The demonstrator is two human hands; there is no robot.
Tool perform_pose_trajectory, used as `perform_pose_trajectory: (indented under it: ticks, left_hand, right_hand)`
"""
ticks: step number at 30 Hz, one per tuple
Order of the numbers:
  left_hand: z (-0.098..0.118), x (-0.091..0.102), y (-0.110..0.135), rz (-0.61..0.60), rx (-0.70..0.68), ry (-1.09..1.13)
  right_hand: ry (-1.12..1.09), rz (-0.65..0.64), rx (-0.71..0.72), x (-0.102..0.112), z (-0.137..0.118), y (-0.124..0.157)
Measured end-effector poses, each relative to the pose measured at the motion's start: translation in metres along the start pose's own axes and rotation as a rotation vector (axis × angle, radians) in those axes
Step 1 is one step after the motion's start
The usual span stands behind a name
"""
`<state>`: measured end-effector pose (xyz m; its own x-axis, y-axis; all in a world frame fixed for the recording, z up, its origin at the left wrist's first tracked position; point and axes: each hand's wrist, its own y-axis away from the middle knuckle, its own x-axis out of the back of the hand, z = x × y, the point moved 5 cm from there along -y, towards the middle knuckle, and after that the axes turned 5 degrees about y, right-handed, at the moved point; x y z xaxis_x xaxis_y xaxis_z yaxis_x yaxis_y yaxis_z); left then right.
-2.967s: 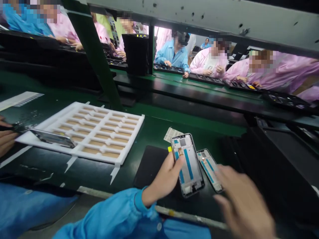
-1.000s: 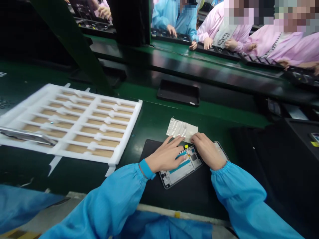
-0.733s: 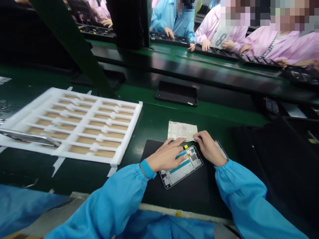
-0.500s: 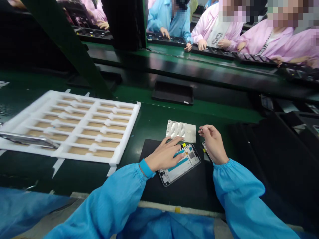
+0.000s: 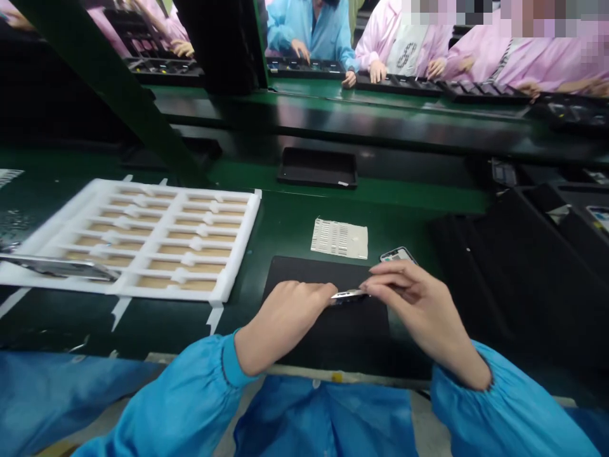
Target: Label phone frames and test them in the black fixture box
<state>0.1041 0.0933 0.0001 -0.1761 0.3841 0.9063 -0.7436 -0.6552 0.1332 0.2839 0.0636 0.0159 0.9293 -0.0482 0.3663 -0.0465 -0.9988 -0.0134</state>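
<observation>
Tipped edge-on since a moment ago, the phone (image 5: 347,294) sits over the black mat (image 5: 352,330), my left hand (image 5: 288,318) clamped on 1 end; my right hand (image 5: 423,308) has fingertips at the other, grip unclear.

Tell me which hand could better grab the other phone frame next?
Probably the right hand: it's beside the other phone frame. The left hand is farther away and grips one end of the tilted phone frame, though the right fingers are at its other end.
</observation>
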Motion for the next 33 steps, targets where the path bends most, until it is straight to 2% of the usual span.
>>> perform_pose_trajectory:
  ticks: [1, 3, 6, 8, 12, 17, 23, 28, 33]
  left_hand:
    - [0.001, -0.003, 0.001, 0.035, -0.019, -0.030]
    - [0.003, -0.006, 0.002, 0.191, -0.082, -0.024]
    - [0.004, -0.005, 0.009, 0.485, -0.224, 0.109]
    - [0.005, -0.004, 0.015, 0.584, -0.307, 0.191]
    - [0.005, -0.006, 0.018, 0.633, -0.343, 0.240]
    - [0.003, -0.006, 0.018, 0.730, -0.245, 0.216]
    - [0.006, -0.007, 0.014, 0.700, -0.206, 0.180]
    - [0.009, -0.005, 0.012, 0.690, -0.193, 0.174]
    - [0.010, -0.005, 0.008, 0.641, -0.178, 0.182]
  right_hand:
    - [0.084, -0.033, 0.028, -0.003, -0.002, 0.004]
    - [0.209, -0.096, 0.077, -0.011, -0.002, 0.009]
    - [0.290, -0.131, 0.105, -0.020, 0.002, 0.011]
    - [0.308, -0.131, 0.113, -0.025, 0.002, 0.011]
    - [0.274, -0.127, 0.138, -0.028, 0.000, 0.013]
    - [0.279, 0.050, 0.215, -0.014, 0.006, 0.017]
    - [0.284, 0.041, 0.306, -0.011, 0.020, 0.018]
    - [0.261, 0.046, 0.395, -0.014, 0.020, 0.017]
    - [0.397, 0.068, 0.520, -0.018, 0.017, 0.022]
